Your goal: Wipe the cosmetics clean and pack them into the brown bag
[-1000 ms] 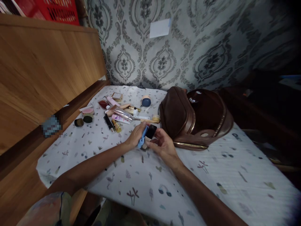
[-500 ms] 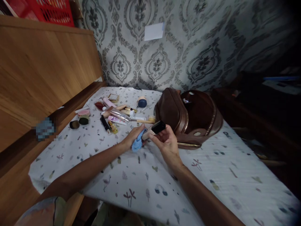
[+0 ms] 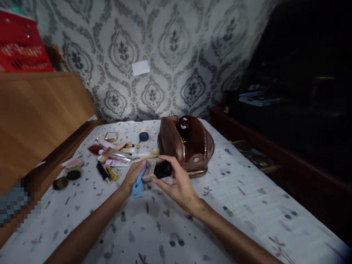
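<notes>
My right hand [image 3: 180, 185] grips a small bottle with beige contents [image 3: 149, 173] by its black cap [image 3: 163, 169], which points to the right. Against the bottle's other end, my left hand [image 3: 133, 176] holds a light blue cloth [image 3: 138, 188], its fingers partly hidden behind cloth and bottle. Just beyond my right hand stands a brown cosmetic bag [image 3: 171, 141], unzipped, with a dark shiny bottle [image 3: 183, 128] inside. To the left of my hands lies a pile of cosmetics, among them a clear pinkish tube [image 3: 118, 154], a black tube [image 3: 102, 172] and a small gold bottle [image 3: 112, 173].
A navy-lidded jar [image 3: 143, 136] and a square compact [image 3: 111, 136] are at the back of the patterned cloth [image 3: 220, 227]. Round brushes [image 3: 74, 173] lie at left. A wooden cabinet [image 3: 41, 117] borders the left side, a dark shelf [image 3: 247, 146] the right.
The view has turned to the right and up, so things appear further left and lower. The bottle's cap now faces the camera more; both hands keep their hold.
</notes>
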A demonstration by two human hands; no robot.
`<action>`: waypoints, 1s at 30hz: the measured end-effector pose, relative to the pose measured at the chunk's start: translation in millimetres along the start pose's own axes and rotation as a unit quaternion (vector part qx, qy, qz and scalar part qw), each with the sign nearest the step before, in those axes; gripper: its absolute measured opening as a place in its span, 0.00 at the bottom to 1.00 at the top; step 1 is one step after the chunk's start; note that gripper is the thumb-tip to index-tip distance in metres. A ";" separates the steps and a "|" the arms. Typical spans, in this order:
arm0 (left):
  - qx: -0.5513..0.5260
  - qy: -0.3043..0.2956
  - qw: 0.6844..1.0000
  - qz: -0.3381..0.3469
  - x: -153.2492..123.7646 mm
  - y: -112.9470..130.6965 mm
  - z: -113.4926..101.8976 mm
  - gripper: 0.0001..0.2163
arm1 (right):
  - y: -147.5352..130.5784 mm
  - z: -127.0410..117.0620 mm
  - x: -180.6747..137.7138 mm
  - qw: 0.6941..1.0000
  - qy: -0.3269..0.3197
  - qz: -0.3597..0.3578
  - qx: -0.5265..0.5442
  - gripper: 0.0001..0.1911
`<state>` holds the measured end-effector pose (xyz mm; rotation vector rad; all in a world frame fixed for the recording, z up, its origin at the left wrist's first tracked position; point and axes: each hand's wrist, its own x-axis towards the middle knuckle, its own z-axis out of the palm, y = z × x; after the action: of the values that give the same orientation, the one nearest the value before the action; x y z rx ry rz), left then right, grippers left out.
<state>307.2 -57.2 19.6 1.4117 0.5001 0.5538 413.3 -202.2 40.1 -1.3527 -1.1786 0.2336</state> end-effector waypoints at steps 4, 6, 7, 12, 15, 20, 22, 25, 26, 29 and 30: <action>0.108 -0.048 0.989 0.086 0.4 28.5 19.4 0.23 | -21.7 -34.9 -1.5 0.995 -0.016 -0.082 -0.052 0.20; 0.167 -0.075 0.976 0.114 2.8 43.6 32.9 0.21 | -27.2 -52.6 -2.0 0.994 -0.002 -0.092 -0.054 0.16; 0.204 -0.081 0.967 0.132 4.7 51.1 39.6 0.20 | -28.6 -61.4 -2.2 0.995 0.012 -0.087 -0.051 0.15; 0.430 -0.088 0.852 0.285 24.1 78.1 61.4 0.16 | -28.8 -107.4 -3.2 0.992 0.115 -0.040 -0.015 0.17; 0.552 -0.111 0.749 0.349 38.4 79.5 63.3 0.20 | -24.9 -133.1 -3.3 0.986 0.158 -0.036 -0.035 0.17; 0.620 -0.092 0.679 0.383 45.1 68.3 60.2 0.20 | -5.8 -159.0 -7.0 0.977 0.175 -0.044 -0.110 0.17; 0.607 -0.081 0.684 0.397 43.0 64.7 59.9 0.20 | 3.0 -163.7 -9.9 0.977 0.171 -0.036 -0.125 0.18; 0.581 -0.073 0.699 0.411 40.7 61.1 60.8 0.19 | 11.4 -167.2 -13.3 0.979 0.168 -0.029 -0.114 0.18; 0.575 -0.071 0.702 0.415 40.7 60.1 61.2 0.19 | 12.4 -167.9 -13.7 0.979 0.169 -0.027 -0.108 0.18; 0.559 -0.068 0.708 0.426 41.8 56.9 62.2 0.18 | 10.8 -169.8 -10.6 0.981 0.169 -0.022 -0.091 0.18; 0.554 -0.068 0.711 0.428 42.2 56.0 62.4 0.18 | 9.2 -170.4 -7.5 0.982 0.168 -0.022 -0.087 0.18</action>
<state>375.7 -74.6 81.4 2.8845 -0.0654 0.9371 542.5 -311.1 65.3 -1.4505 -0.9571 -0.1310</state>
